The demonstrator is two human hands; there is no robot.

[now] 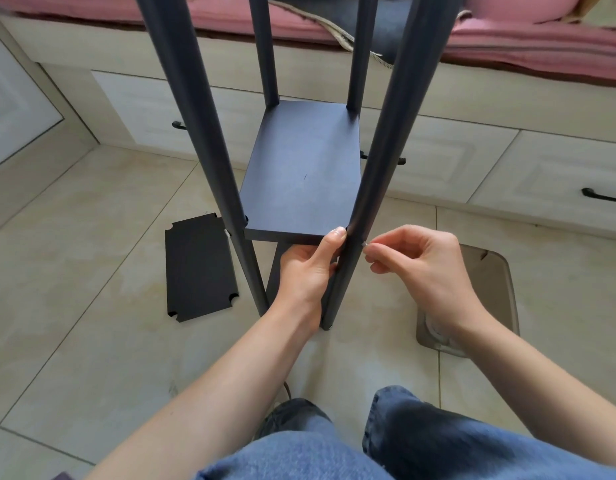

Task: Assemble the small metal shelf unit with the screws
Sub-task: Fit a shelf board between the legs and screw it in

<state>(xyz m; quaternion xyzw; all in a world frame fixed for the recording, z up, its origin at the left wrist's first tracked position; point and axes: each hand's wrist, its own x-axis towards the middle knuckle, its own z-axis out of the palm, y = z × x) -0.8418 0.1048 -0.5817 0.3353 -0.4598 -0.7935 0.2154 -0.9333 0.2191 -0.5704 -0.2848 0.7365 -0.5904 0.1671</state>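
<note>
A translucent grey container (500, 271) sits on the tiled floor (92, 341) to the right, partly hidden by the right forearm; a clear round item lies inside it, not identifiable.

The shelf unit (303, 168) stands upright on the floor ahead of the knees. The left hand (308, 268) grasps the shelf board at its near right corner, thumb on the board edge, touching the near right post (348, 271). The right hand (424, 265) pinches a small silver screw (364, 243) between thumb and forefinger, its tip against the outer side of that post at board level. A spare shelf board (199, 271) lies flat on the floor to the left.
</note>
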